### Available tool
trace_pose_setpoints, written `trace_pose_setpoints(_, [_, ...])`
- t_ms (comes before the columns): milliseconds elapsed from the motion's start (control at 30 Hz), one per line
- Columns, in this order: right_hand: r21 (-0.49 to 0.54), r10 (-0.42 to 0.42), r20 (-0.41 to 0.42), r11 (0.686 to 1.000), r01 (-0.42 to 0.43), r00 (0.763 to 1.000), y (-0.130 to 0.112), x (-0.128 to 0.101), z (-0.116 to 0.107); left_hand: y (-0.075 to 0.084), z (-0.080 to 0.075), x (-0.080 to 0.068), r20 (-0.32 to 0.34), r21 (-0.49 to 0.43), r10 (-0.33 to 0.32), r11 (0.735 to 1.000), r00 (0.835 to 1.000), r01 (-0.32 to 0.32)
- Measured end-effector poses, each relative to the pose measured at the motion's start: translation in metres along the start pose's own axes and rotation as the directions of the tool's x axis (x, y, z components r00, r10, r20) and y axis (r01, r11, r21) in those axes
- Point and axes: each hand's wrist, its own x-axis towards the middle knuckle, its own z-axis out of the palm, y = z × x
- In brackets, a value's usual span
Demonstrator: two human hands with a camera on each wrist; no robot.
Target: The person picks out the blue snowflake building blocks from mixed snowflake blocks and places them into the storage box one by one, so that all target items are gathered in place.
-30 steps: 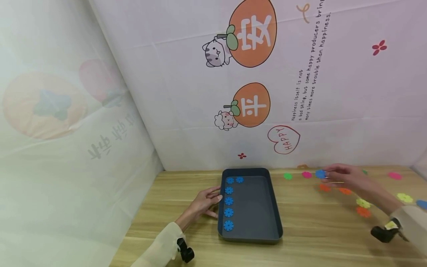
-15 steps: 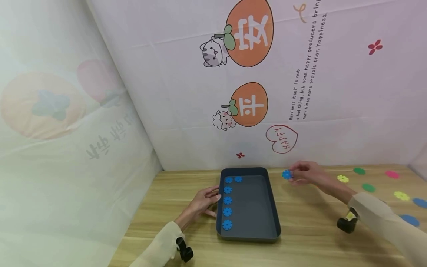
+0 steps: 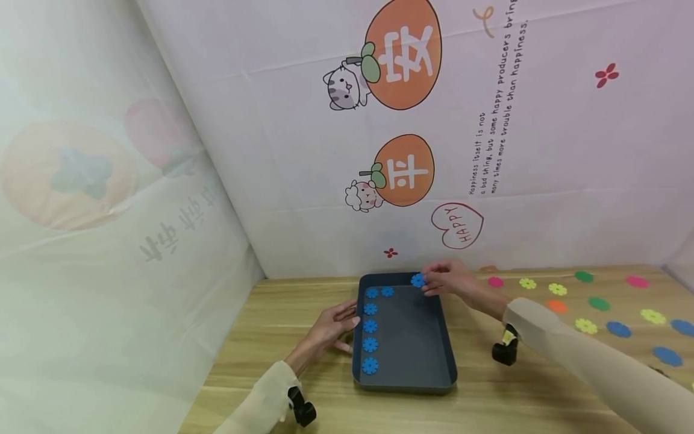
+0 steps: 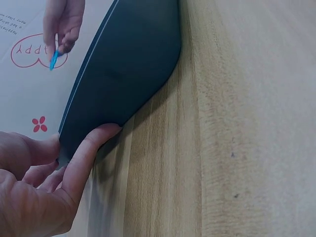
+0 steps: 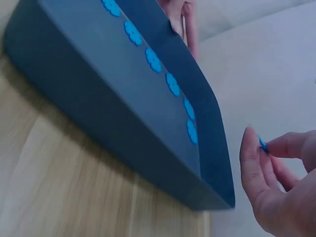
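Note:
A dark grey rectangular tray (image 3: 412, 337) lies on the wooden table. Several blue notched, flower-shaped plastic discs (image 3: 370, 326) line its left side, with one more (image 3: 387, 292) beside the far-left one. My left hand (image 3: 329, 328) holds the tray's left wall, thumb at the rim and a finger along the outside (image 4: 84, 158). Between thumb and fingertips, my right hand (image 3: 449, 279) pinches another blue disc (image 3: 417, 280) above the tray's far-right corner. The left wrist view catches that held disc (image 4: 54, 60) edge-on.
Loose discs are scattered on the table to the right: pink (image 3: 496, 282), yellow (image 3: 528, 283), orange (image 3: 557, 306), green (image 3: 599, 304) and blue (image 3: 618, 329) ones. A printed cloth (image 3: 303, 181) hangs behind the table, close to the tray's far edge.
My right hand has carried the blue disc leftward from among the loose discs to over the tray's far-right corner. My left hand stays at the tray's left wall.

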Motion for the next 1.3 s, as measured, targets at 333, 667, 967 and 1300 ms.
trace_pose_setpoints(333, [0.005,0.037,0.083,0.999,-0.037,0.996,0.005,0.025,0.040,-0.001,0.000,0.000,0.002,0.003,0.003,1.000,1.000,-0.003])
trace_pose_setpoints(667, [-0.068,0.093,0.049,0.994,-0.090,0.994,0.011,0.037,0.070,-0.001,-0.003,-0.001,0.000,-0.002,0.000,1.000,1.000,0.000])
trace_pose_setpoints(967, [-0.326,0.084,-0.063,0.940,-0.100,0.994,0.016,0.036,0.077,-0.002,0.002,0.001,0.010,-0.014,0.006,1.000,1.000,-0.006])
trace_pose_setpoints(1300, [-0.521,-0.022,0.060,0.852,0.050,0.998,0.007,0.039,0.077,-0.003,-0.004,0.003,0.011,-0.010,0.002,1.000,1.000,-0.002])
